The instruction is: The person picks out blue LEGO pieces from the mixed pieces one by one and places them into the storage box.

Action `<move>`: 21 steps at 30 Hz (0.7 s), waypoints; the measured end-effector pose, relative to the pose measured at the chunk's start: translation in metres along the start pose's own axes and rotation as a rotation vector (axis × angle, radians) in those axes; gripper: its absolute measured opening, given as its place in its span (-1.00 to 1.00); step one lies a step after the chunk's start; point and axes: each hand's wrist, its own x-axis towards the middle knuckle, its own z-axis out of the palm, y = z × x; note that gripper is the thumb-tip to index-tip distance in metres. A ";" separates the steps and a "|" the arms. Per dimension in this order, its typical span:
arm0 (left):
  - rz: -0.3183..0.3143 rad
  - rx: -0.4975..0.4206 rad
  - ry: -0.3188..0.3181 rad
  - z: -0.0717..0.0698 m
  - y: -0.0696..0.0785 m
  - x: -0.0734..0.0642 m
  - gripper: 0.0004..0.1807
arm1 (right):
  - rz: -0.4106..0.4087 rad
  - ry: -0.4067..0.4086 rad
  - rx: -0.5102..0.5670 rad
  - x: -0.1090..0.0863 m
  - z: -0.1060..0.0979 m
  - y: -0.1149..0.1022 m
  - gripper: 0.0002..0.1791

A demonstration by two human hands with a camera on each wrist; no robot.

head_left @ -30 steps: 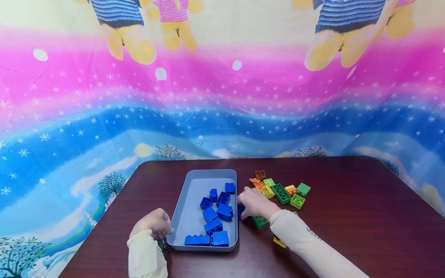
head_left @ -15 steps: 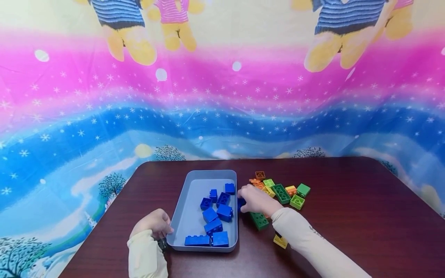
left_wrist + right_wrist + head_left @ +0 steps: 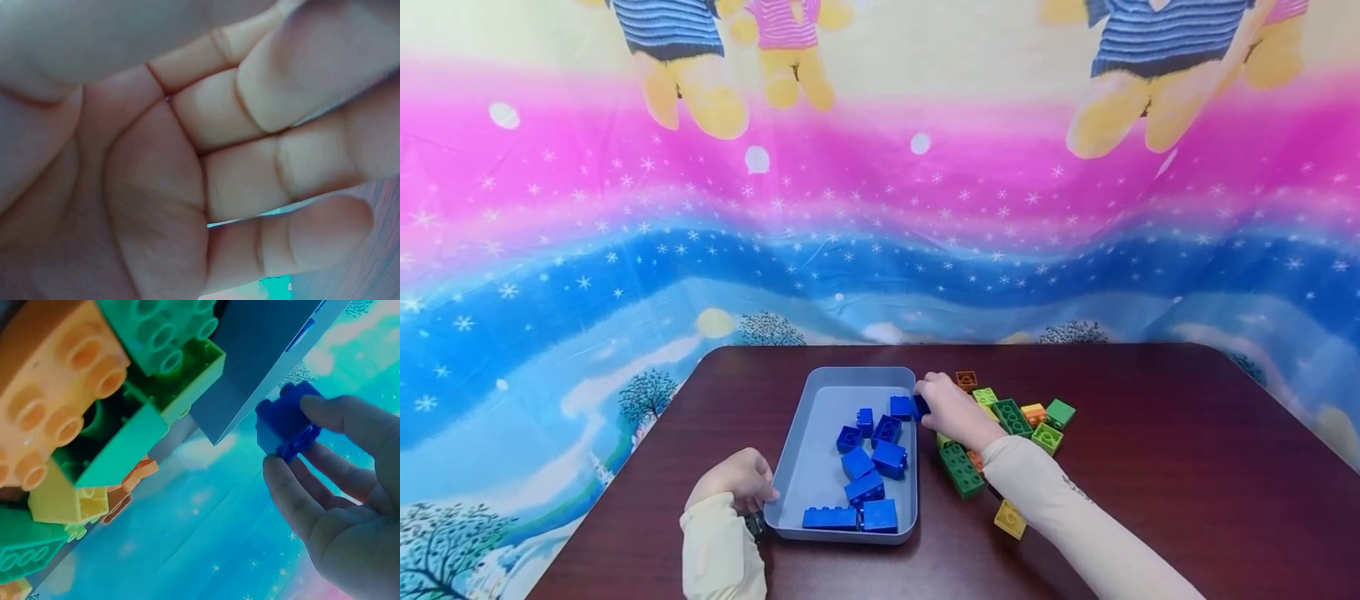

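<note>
My right hand [image 3: 957, 410] is at the right wall of the grey-blue tray [image 3: 805, 433], pinching a blue toy brick [image 3: 284, 419] between thumb and fingers. In the head view, most of that brick hides behind the fingers. At the tray's near left side, my left hand [image 3: 737, 482] grips the rim with its fingertips. The left wrist view shows only the palm and bent fingers [image 3: 244, 181], with the rim out of sight. Several blue bricks [image 3: 890, 459] lie in the tray, mostly along its right half.
Right of the tray, a loose group of bricks includes a long dark green one [image 3: 961, 469], a green one [image 3: 1060, 413], a lime one [image 3: 1047, 437] and an orange-brown one [image 3: 966, 381]. A yellow brick [image 3: 1011, 519] lies nearer the front. A printed cloth [image 3: 880, 208] hangs behind the table.
My right hand has moved away from me along the tray's right wall with the blue brick in its fingers. The left hand keeps its place at the rim.
</note>
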 end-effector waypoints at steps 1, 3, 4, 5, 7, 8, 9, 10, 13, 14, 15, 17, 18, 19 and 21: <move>0.000 -0.001 0.001 0.000 0.000 0.000 -0.67 | -0.006 0.015 0.006 0.001 0.000 -0.001 -0.68; -0.002 -0.002 0.000 0.000 -0.001 0.000 -0.67 | -0.017 0.042 0.013 0.004 0.001 -0.003 -0.69; -0.002 0.000 0.000 0.000 -0.001 0.000 -0.66 | -0.020 0.053 0.015 0.005 0.001 -0.005 -0.68; -0.002 0.002 0.000 0.000 -0.001 0.000 -0.66 | -0.019 0.060 0.020 0.006 0.002 -0.006 -0.68; -0.002 0.006 -0.001 0.000 -0.001 0.000 -0.67 | -0.018 0.074 0.029 0.009 0.003 -0.009 -0.69; -0.004 0.007 -0.001 -0.001 -0.001 0.000 -0.68 | -0.016 0.076 0.035 0.011 0.003 -0.010 -0.68; -0.006 0.009 -0.001 -0.001 -0.001 0.000 -0.68 | -0.015 0.080 0.041 0.013 0.004 -0.012 -0.68; -0.009 0.007 -0.001 -0.001 -0.001 0.000 -0.69 | -0.014 0.083 0.052 0.015 0.005 -0.013 -0.69; -0.012 0.001 -0.002 -0.001 0.000 0.000 -0.69 | -0.020 0.096 0.078 0.020 0.008 -0.015 -0.69; -0.011 -0.001 -0.002 -0.001 0.000 0.000 -0.68 | -0.023 0.101 0.081 0.021 0.009 -0.015 -0.69; -0.008 0.000 -0.002 -0.001 0.001 0.000 -0.67 | -0.028 0.108 0.084 0.023 0.010 -0.015 -0.69; -0.004 -0.002 -0.002 -0.001 0.001 0.000 -0.65 | -0.038 0.122 0.080 0.025 0.013 -0.016 -0.70; -0.003 -0.004 0.000 -0.001 0.001 0.000 -0.65 | -0.042 0.130 0.076 0.027 0.014 -0.016 -0.70; -0.002 -0.004 0.001 -0.001 0.001 -0.001 -0.64 | -0.047 0.138 0.070 0.028 0.016 -0.017 -0.70; 0.001 0.003 0.004 -0.001 0.001 0.000 -0.63 | -0.051 0.150 0.063 0.031 0.019 -0.017 -0.70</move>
